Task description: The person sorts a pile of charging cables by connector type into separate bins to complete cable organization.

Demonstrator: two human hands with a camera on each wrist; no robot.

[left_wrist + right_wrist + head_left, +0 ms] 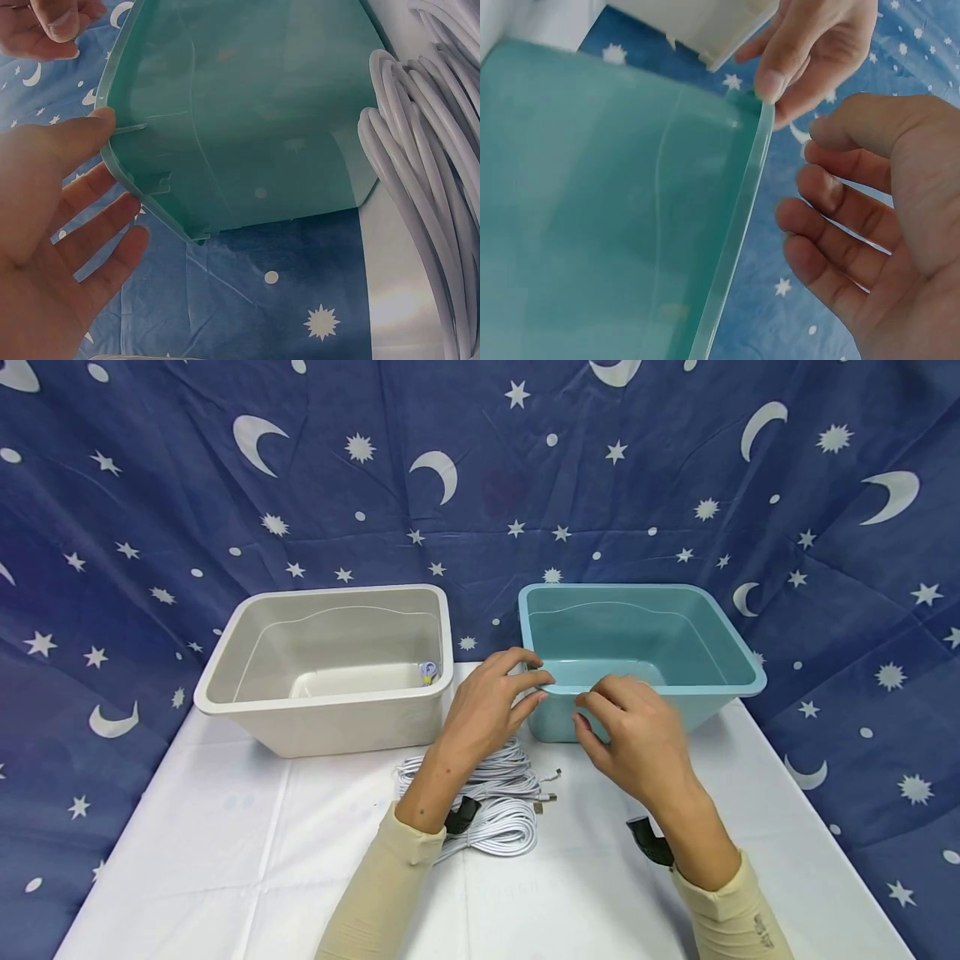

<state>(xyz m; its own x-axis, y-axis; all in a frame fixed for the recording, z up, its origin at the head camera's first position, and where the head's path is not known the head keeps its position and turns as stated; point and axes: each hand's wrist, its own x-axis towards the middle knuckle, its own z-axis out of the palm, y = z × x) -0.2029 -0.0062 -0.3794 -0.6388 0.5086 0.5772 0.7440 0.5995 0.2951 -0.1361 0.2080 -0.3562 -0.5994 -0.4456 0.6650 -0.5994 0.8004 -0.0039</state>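
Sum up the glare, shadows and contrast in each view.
Head: fairly even light, soft shadow on the tablecloth beside the right forearm; left wrist: bright glare on the tablecloth near the white cables; right wrist: muted, low contrast across the teal bin.

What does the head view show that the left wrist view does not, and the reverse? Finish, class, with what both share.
Only the head view shows the small purple bundle in the beige bin, the inside of the teal bin, and the pale sleeves.

Only the left wrist view shows the small ribs under the teal bin's rim.

Both show the white cables, the starry backdrop, the left hand holding the rim, and the right hand, only partly in the left wrist view.
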